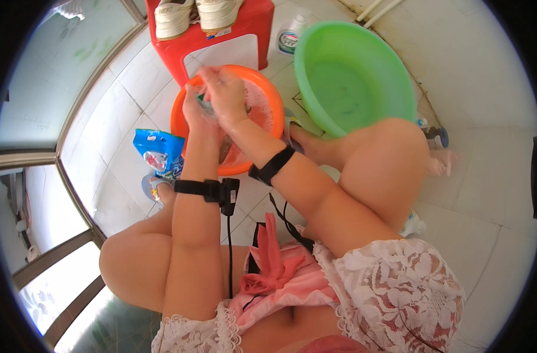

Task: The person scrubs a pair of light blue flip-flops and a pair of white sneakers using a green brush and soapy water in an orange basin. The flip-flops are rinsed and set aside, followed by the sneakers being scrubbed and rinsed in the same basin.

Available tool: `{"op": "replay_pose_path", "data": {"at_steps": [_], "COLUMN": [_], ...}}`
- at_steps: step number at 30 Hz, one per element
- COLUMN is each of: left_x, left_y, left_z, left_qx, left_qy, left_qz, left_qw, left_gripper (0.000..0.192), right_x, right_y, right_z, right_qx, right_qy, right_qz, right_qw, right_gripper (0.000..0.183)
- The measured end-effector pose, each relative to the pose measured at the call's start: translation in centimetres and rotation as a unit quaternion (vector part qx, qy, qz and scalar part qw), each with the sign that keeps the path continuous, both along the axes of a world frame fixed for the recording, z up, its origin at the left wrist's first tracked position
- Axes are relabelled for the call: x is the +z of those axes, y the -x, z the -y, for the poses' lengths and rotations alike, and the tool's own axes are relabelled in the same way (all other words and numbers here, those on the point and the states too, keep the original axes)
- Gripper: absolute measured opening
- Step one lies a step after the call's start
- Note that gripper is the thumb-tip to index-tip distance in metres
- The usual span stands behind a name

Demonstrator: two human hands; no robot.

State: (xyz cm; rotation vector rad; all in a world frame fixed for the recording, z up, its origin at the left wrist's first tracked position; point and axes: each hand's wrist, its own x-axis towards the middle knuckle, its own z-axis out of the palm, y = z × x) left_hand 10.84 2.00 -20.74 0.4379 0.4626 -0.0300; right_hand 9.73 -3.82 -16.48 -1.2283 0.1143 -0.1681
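Observation:
My left hand [197, 112] and my right hand [228, 95] are together above an orange plastic basin [275, 99] of sudsy water. A small green, partly see-through thing [202, 98] shows between them, cupped in my left hand; its kind is unclear. My right hand lies across the top, slightly blurred, and its fingers hide much of the thing. Below my wrists, a brownish item [225, 148] sits partly in the water, too covered to identify.
A red plastic stool [264, 31] bearing white shoes [173, 20] stands behind the basin. At right are a green tub [354, 81] and a white bottle [291, 35]. A blue detergent bag [158, 150] touches the left side. A framed glass panel [65, 79] bounds the far left.

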Motion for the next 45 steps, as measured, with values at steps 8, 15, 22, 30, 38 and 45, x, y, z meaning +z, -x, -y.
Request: {"op": "replay_pose_path", "data": {"at_steps": [8,15,22,30,38,45], "left_x": [2.6,0.5,0.6,0.4,-1.9,-2.1], "left_y": [1.3,0.5,-0.9,-0.7,0.3,0.3], "left_z": [1.0,0.0,-3.1,-4.5,-4.2,-4.1], "left_qx": [0.009,-0.034,0.03,-0.032,-0.091,-0.089], "left_qy": [0.009,-0.005,-0.101,-0.157,-0.122,-0.131], "left_qz": [-0.029,-0.003,-0.03,0.027,-0.1,-0.106], "left_qw": [0.999,0.999,0.994,0.987,0.983,0.982], "left_gripper": [0.031,0.03,0.048,0.054,0.036,0.032], "right_x": [1.2,-0.9,-3.8,-0.7,3.2,0.0], "right_y": [-0.1,-0.8,-2.8,-7.4,-20.3,-22.9], "right_z": [1.0,1.0,2.2,8.4,12.1,12.4], "right_qx": [0.01,0.016,0.234,0.123,-0.245,-0.135], "right_qy": [-0.075,-0.121,0.136,-0.205,-0.309,0.156], "right_qz": [-0.036,-0.091,-0.096,-0.037,0.017,-0.195], "right_qw": [0.996,0.988,0.958,0.97,0.919,0.959], "right_gripper": [0.045,0.044,0.069,0.039,0.054,0.032]}}
